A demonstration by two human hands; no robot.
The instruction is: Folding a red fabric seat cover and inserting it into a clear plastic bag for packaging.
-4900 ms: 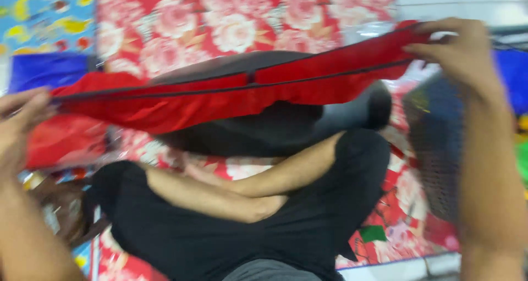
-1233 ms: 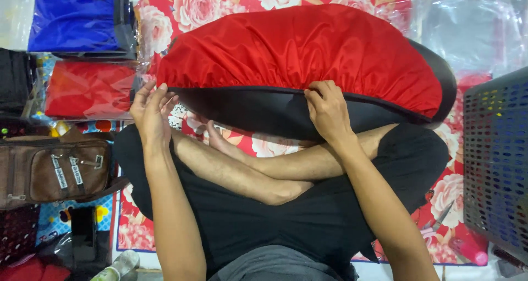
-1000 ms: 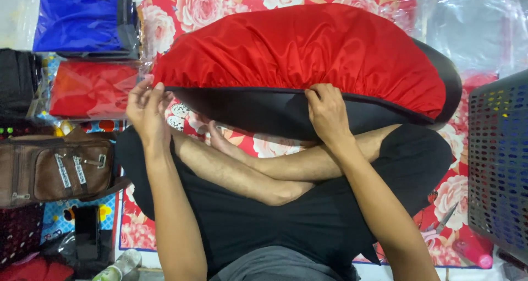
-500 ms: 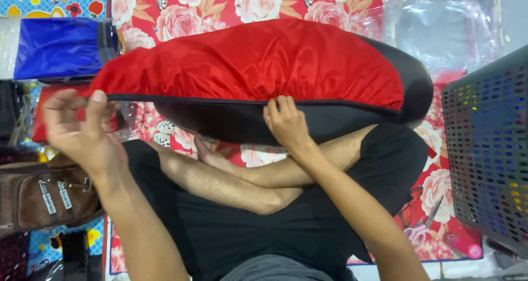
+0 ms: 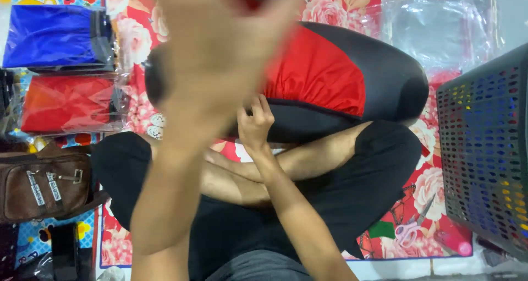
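Here, the right hand [image 5: 254, 124] pinches the near hem of the red-and-black cover [image 5: 335, 77], whose long axis runs left-right across the floral mat [image 5: 434, 182]. The left hand [image 5: 220, 44] is raised and blurred; its fingers' state cannot be told.

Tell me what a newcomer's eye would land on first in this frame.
The blurred left hand, raised close to the camera, fills the upper middle. Behind it a red and black cover lies on the floral mat, with the right hand at its near edge above the crossed legs. A dark perforated basket stands at the right.
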